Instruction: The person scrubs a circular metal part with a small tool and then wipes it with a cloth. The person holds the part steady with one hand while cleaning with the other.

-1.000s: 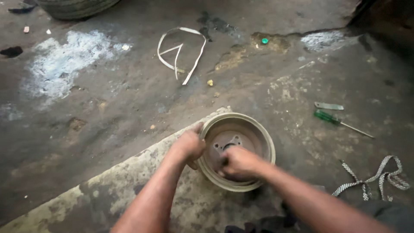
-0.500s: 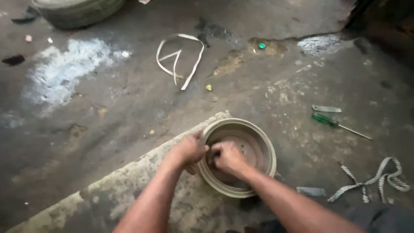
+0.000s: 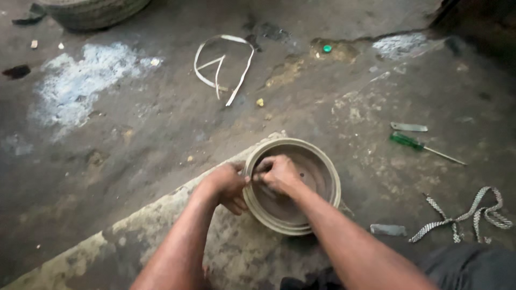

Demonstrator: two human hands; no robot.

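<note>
A round metal wheel rim [image 3: 306,177] lies flat on the dirty concrete floor [image 3: 134,134], its near-left edge resting on a pale, worn strip of mat [image 3: 161,231] that runs diagonally toward the lower left. The left hand [image 3: 228,185] curls over the rim's left lip from outside, fingers bent and pressed against the edge. The right hand [image 3: 277,173] reaches inside the rim, fingers bunched together at the same left edge, just beside the left hand; what they pinch, if anything, I cannot tell.

To the right of the rim the floor is open up to a green-handled screwdriver [image 3: 416,144] and a small flat metal piece [image 3: 408,127]. A woven strap [image 3: 467,215] lies well right, near a grey scrap [image 3: 388,230]. Beyond the rim lies a looped white band [image 3: 223,67], well apart, with a tyre [image 3: 91,9] at the top-left edge.
</note>
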